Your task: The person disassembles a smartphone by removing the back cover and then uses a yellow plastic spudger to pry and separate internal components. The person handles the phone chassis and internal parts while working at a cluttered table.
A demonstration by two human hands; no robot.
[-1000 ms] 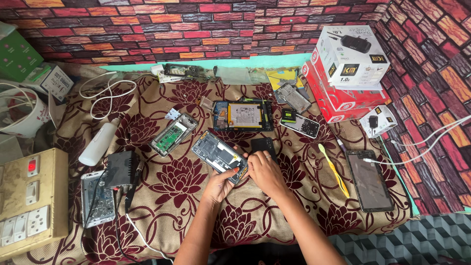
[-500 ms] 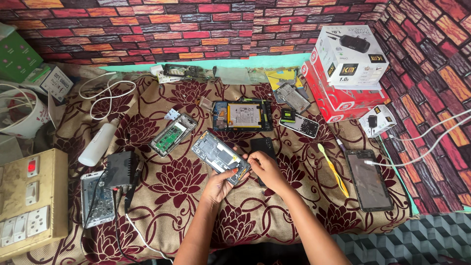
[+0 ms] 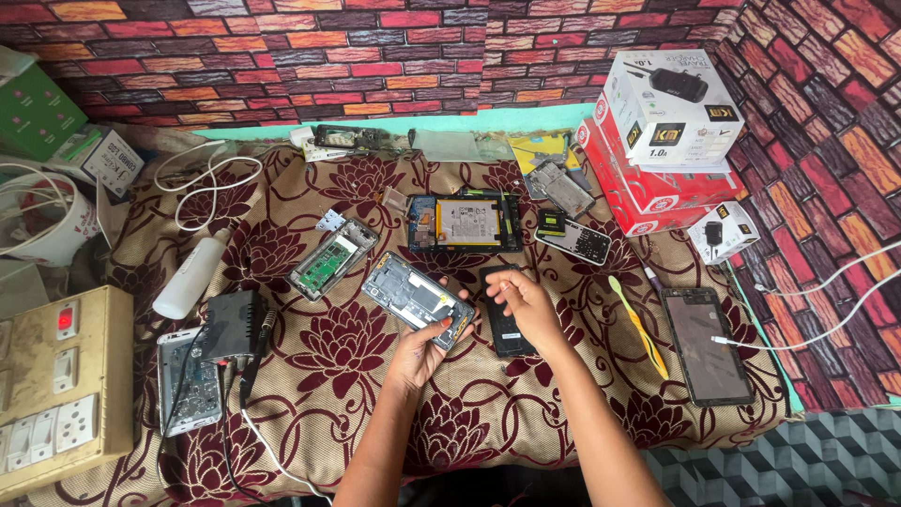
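Note:
My left hand point(image 3: 419, 349) grips the near end of an opened phone frame point(image 3: 413, 297), a grey metal chassis with its insides showing, held tilted just above the floral cloth point(image 3: 328, 394). To its right, my right hand point(image 3: 526, 308) hovers with fingers curled and pinched, perhaps on something very small; I cannot tell. Under the right hand lies a black phone battery point(image 3: 505, 329) flat on the cloth.
Around lie a second opened phone point(image 3: 333, 260), a tablet body with battery point(image 3: 466, 223), a keypad phone point(image 3: 574, 239), a yellow toothbrush point(image 3: 640, 327), a dark tablet point(image 3: 706, 345) on a white cable, a white bottle point(image 3: 190, 276), red and white boxes point(image 3: 657, 141), and a switchboard point(image 3: 56, 385).
My right hand has lifted off the phone frame's near end and moved slightly right, above the black battery. The left hand keeps holding the frame.

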